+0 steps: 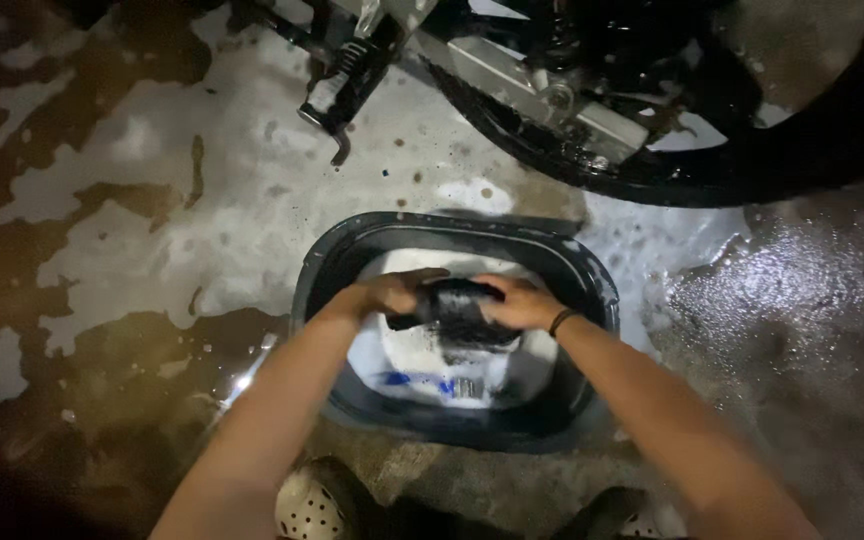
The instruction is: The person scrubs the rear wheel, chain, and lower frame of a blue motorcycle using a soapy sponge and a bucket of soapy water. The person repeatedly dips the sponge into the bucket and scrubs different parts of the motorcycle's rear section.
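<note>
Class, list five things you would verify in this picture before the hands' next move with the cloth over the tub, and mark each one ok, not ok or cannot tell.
1. Both hands grip the dark cloth: left hand and right hand are closed on it. Ok.
2. Cloth is over the black tub, not the ground: ok.
3. Tub sits flat on the wet concrete floor: ok.
4. Tub has suds or water in it: white foam shows; depth cannot tell.
5. Motorcycle wheel stands apart from the tub: ok.
6. Cloth wrung out: cannot tell.
</note>
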